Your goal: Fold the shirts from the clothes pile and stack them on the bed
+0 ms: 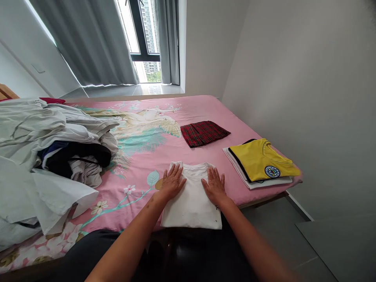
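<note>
A folded white T-shirt (191, 205) lies flat at the near edge of the bed, its neckline facing away from me. My left hand (173, 181) rests palm down on its upper left part, fingers stretched out. On the upper right part lies my right hand (214, 184), also flat with the fingers spread. Neither hand grips the cloth. Beyond the shirt is a folded red plaid garment (204, 133). To the right, a yellow shirt (263, 160) with a round blue badge tops a small stack of folded clothes.
A large heap of loose clothes (55, 121), mostly white with some black, covers the left side of the bed. Pink floral bedding (143, 156) spreads under everything. Grey curtains (88, 39) and a window are behind the bed, with a wall (293, 78) at the right.
</note>
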A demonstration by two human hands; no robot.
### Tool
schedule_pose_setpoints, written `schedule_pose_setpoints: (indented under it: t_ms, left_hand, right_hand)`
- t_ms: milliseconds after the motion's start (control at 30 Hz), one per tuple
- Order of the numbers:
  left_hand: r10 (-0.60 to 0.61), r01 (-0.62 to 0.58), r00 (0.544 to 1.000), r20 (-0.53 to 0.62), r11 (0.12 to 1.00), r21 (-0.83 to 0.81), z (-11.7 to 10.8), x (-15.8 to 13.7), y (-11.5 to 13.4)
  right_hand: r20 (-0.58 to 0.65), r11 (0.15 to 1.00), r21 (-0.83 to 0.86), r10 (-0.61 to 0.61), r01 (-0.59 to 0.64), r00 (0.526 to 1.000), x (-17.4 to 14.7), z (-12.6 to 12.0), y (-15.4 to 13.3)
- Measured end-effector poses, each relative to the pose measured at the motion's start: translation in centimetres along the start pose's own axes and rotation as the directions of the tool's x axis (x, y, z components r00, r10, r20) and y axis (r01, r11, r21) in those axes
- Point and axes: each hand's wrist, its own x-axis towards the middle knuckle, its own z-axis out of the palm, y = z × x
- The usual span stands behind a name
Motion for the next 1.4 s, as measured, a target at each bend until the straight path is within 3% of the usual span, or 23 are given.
schedule_pose_setpoints:
  t_ms: [100,267,400,467,567,633,733,867,900,967,1033,1067,1133,1200,1267,1333,1400]
  left_hand:
    - [-0.11,0.103,0.989,0.098,0.992,0.075,1.1,2.7,-1.0]
    - [-0.13,0.126,0.991,0.032,0.986,0.111,2.0,3.4,-2.2]
    - [-0.133,0.133,0.991,-0.013,0.984,0.119,2.0,2.4,-1.5]
    - [-0.061,0.067,0.997,-0.042,0.984,0.165,2.3,1.4,-0.9]
    - [0.081,-0.084,0.996,0.023,0.977,0.198,2.9,-0.3,-0.8]
    - [0.079,-0.084,0.996,0.036,0.982,0.17,3.0,-1.4,-1.6]
    - [-0.015,0.021,0.998,-0.063,0.997,0.08,2.5,-3.3,-3.2]
    - [-0.241,0.182,0.942,-0.234,0.952,-0.247,2.1,-7.6,-3.4]
    - [-0.335,0.228,0.905,-0.261,0.902,-0.366,2.4,-9.1,-2.9]
    - [-0.567,0.32,0.782,-0.259,0.722,-0.613,3.3,-12.3,-1.4]
    - [-0.74,0.375,0.661,-0.121,0.467,-0.801,4.4,-15.2,0.3]
    - [-0.778,0.399,0.628,-0.012,0.336,-0.853,4.9,-16.3,1.1]
    - [-0.756,0.45,0.617,0.219,0.111,-0.886,5.5,-17.6,2.3]
    - [-0.676,0.481,0.626,0.39,-0.059,-0.875,5.5,-17.6,2.9]
    - [-0.616,0.485,0.619,0.487,-0.188,-0.854,5.3,-17.0,3.0]
    - [-0.609,0.461,0.607,0.511,-0.254,-0.85,5.0,-16.4,2.7]
    - [-0.65,0.394,0.611,0.451,-0.244,-0.886,4.8,-16.2,2.3]
  right_hand:
    - [0.088,0.994,-0.061,0.096,-0.091,0.992,0.9,1.2,1.1]
    - [0.079,0.993,-0.065,0.106,-0.101,0.991,1.5,0.8,1.5]
    - [0.079,0.989,-0.001,0.149,-0.15,0.986,1.0,-0.2,0.3]
    - [0.074,0.992,0.015,0.126,-0.127,0.989,0.6,-0.3,-0.2]
    - [0.11,1.0,0.01,0.013,-0.014,0.994,0.0,0.0,-0.1]
    - [0.071,1.0,0.025,-0.006,0.005,0.997,-0.3,0.0,1.0]
    - [-0.053,0.994,0.107,0.03,-0.025,0.998,-1.7,-0.9,3.2]
    - [-0.151,0.934,0.347,0.147,-0.087,0.977,-6.7,-2.1,5.0]
    - [-0.146,0.891,0.431,0.221,-0.139,0.964,-8.3,-2.1,5.0]
    - [-0.034,0.743,0.605,0.384,-0.287,0.923,-11.6,-1.9,4.7]
    - [0.188,0.526,0.719,0.481,-0.454,0.856,-14.1,-1.4,4.1]
    - [0.299,0.428,0.739,0.483,-0.52,0.823,-14.9,-1.1,3.8]
    - [0.447,0.31,0.74,0.436,-0.597,0.781,-15.5,-0.9,2.9]
    - [0.509,0.282,0.731,0.382,-0.622,0.771,-15.0,-0.9,2.1]
    - [0.541,0.267,0.725,0.349,-0.634,0.765,-14.2,-1.3,1.4]
    - [0.561,0.216,0.742,0.318,-0.634,0.765,-13.7,-1.9,1.1]
    - [0.582,0.137,0.768,0.26,-0.626,0.771,-13.7,-2.5,1.0]
